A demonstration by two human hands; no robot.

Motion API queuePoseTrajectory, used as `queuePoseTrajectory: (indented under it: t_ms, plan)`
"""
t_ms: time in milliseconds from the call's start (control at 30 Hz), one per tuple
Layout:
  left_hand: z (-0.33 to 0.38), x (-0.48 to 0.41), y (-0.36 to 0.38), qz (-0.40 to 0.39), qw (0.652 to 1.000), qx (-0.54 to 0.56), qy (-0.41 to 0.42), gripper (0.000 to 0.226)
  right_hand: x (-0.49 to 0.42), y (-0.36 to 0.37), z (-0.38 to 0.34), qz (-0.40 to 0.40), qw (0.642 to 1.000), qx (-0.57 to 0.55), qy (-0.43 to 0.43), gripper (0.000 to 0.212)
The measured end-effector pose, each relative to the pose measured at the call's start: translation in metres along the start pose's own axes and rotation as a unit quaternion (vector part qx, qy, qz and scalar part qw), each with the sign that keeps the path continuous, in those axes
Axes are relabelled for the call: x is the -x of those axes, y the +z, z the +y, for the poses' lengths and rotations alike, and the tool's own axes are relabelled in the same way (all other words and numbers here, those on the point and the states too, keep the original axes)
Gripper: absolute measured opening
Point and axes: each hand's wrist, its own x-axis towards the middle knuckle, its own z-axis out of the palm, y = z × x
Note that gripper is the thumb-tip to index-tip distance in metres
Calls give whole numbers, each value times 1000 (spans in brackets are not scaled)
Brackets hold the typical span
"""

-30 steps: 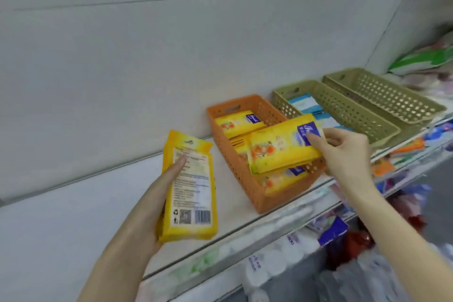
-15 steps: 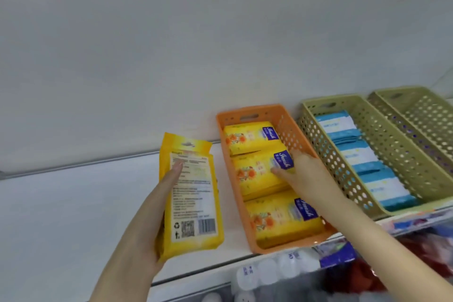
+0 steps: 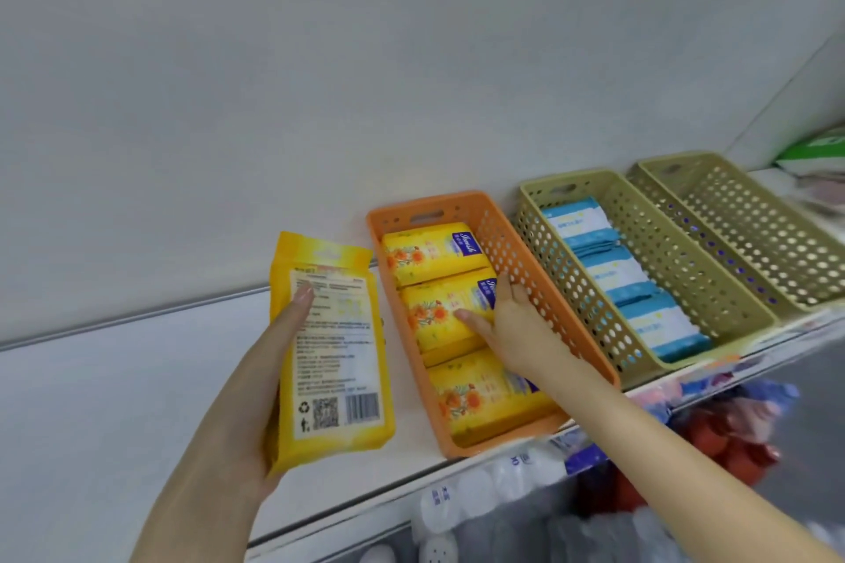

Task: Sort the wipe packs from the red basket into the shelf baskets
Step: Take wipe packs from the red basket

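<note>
Left hand (image 3: pixel 256 384) grips a yellow pack (image 3: pixel 331 352) lower left of centre, right hand (image 3: pixel 512 329) pinches the middle pack (image 3: pixel 434 320) of 3 in the orange basket (image 3: pixel 462 202) at centre; risk: the basket looks full, so a 4th pack may ride high and slide off.
</note>
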Motion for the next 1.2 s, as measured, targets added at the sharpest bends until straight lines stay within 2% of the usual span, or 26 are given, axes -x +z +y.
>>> queuePoseTrajectory:
  t_ms: [133,200,267,333,367,400,467,533,567,633,667,733,767,800,867,900,933,1067,1133,1200]
  plan:
    - [-4,4,5,-46,997,-20,53,43,4,-8,-1,-4,1000,9,-25,90]
    - [-7,2,9,-85,990,-42,106,40,12,-25,-2,46,997,-32,-61,74]
    - [-8,6,5,-107,972,-88,189,39,27,-52,-5,102,974,-180,-91,49]
    - [-12,12,12,-132,965,-50,222,39,46,-78,-13,82,909,-383,-140,27]
    - [-12,14,13,-137,968,-14,208,40,56,-89,-19,54,878,-441,-180,25]
    - [-16,15,19,-154,972,41,175,41,65,-98,-25,35,863,-451,-224,29]
    - [-26,14,27,-171,973,69,135,44,74,-112,-33,26,857,-433,-278,30]
    - [-31,15,25,-195,970,101,106,49,71,-121,-33,23,838,-467,-281,30]
    - [-31,15,23,-200,969,117,89,62,67,-124,-30,11,821,-503,-269,39]
    - [-19,15,21,-206,975,23,87,105,57,-128,-25,-43,788,-559,-255,43]
    - [-12,18,21,-224,972,21,63,99,52,-130,-24,-72,776,-571,-257,38]
    - [-9,31,17,-294,951,56,79,60,42,-131,-24,-115,765,-578,-260,28]
    - [-9,33,17,-308,945,56,92,50,37,-132,-23,-133,754,-589,-258,27]
    - [-8,34,18,-310,943,53,111,50,31,-133,-21,-155,736,-609,-252,27]
    - [0,32,25,-300,940,46,153,69,24,-139,-15,-203,700,-642,-237,35]
    - [4,32,29,-307,936,37,171,78,21,-141,-12,-219,702,-634,-239,38]
    - [9,33,34,-316,929,23,191,84,18,-143,-7,-225,721,-606,-249,40]
    - [22,31,56,-311,914,-66,252,89,9,-148,5,-206,818,-465,-268,59]
    - [26,27,66,-294,917,-81,259,91,4,-151,10,-191,846,-423,-263,59]
    - [26,23,73,-267,923,-102,258,94,-1,-153,16,-196,858,-392,-267,57]
